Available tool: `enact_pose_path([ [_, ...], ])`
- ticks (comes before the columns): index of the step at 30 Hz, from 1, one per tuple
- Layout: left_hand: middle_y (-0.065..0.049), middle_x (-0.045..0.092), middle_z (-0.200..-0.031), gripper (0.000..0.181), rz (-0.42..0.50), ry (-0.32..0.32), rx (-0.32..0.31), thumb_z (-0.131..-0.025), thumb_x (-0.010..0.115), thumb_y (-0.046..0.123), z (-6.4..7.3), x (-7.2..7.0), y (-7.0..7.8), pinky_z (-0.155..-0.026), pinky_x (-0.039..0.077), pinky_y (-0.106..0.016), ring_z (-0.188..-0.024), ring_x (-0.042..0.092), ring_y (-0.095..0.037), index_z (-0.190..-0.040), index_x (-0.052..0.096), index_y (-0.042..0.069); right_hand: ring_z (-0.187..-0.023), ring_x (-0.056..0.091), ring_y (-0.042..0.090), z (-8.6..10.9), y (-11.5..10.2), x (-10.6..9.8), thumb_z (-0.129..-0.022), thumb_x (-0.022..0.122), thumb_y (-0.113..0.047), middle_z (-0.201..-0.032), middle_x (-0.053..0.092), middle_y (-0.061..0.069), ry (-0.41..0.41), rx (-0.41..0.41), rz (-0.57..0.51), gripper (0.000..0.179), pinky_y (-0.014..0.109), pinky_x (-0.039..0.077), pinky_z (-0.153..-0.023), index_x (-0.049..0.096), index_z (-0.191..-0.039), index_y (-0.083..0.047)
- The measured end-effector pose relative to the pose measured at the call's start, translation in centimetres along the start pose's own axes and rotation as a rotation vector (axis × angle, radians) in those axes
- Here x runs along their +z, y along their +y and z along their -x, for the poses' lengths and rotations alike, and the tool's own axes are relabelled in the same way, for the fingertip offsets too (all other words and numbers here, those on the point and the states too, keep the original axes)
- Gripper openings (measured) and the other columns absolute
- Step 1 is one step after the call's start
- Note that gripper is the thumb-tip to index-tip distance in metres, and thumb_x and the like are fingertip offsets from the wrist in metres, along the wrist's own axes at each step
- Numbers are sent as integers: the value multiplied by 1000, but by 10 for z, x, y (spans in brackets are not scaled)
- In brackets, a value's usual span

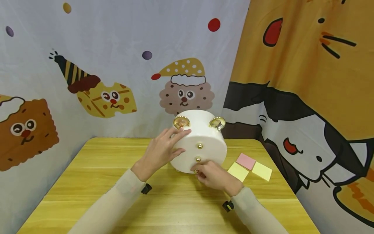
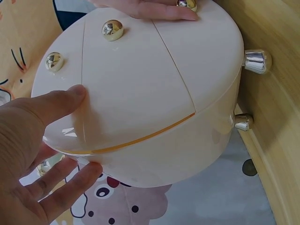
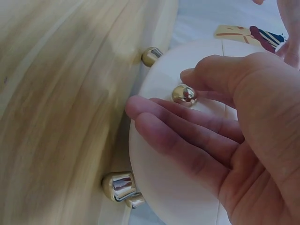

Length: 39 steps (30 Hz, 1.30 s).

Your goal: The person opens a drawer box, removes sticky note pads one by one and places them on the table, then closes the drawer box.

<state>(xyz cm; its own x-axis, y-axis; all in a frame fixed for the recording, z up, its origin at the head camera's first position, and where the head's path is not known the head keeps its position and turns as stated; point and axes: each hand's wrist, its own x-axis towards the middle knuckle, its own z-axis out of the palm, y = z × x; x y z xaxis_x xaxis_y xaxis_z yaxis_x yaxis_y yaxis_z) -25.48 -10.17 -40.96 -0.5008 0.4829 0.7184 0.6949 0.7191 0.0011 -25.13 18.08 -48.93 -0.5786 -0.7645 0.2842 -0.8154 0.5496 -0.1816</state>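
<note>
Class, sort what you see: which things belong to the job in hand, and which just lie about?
In the job:
box
bottom knob
left hand, touching the box
right hand, at that knob

Lying about:
pink note
left yellow note
right yellow note

White cloth (image 1: 122, 29), upper left to centre, printed with cartoon snacks (image 1: 106, 102); orange cloth (image 1: 298, 68) with cartoon animals (image 1: 304, 130) at right. Wooden table (image 1: 73, 182), yellowish, lower centre, light glinting softly.
</note>
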Motion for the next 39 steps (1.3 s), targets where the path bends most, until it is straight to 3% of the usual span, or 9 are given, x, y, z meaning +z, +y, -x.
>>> enact_pose_path([
  [12, -5, 74, -133, 79, 8, -5, -10, -93, 103, 34, -1, -1, 1, -54, 60, -30, -105, 75, -25, -163, 68, 30, -70, 58, -7, -2, -1, 2, -95, 85, 5, -104, 90, 4, 11, -1, -4, 26, 10, 51, -64, 89, -119, -6],
  [25, -4, 73, -132, 79, 9, 2, -8, -92, 103, 35, 0, 1, 1, -52, 58, -30, -101, 72, -23, -163, 67, 31, -75, 60, -4, -3, -2, 3, -97, 84, 5, -105, 90, 2, -4, 11, 38, 25, 12, 52, -69, 90, -118, -7],
  [33, -4, 72, -131, 79, 6, -8, -12, -94, 102, 35, 0, 0, 1, -52, 57, -29, -99, 71, -23, -164, 66, 32, -84, 76, 2, -4, -1, 4, -99, 86, 1, -105, 90, 1, 18, -22, 79, 19, 17, 62, -74, 90, -116, -9],
  [39, -3, 73, -132, 81, 7, 7, -7, -92, 104, 35, 1, 1, 0, -51, 55, -28, -99, 70, -23, -164, 66, 32, -79, 68, -1, -5, -2, 3, -100, 85, 2, -104, 89, 1, 8, -16, 60, 19, 13, 57, -71, 90, -114, -10],
])
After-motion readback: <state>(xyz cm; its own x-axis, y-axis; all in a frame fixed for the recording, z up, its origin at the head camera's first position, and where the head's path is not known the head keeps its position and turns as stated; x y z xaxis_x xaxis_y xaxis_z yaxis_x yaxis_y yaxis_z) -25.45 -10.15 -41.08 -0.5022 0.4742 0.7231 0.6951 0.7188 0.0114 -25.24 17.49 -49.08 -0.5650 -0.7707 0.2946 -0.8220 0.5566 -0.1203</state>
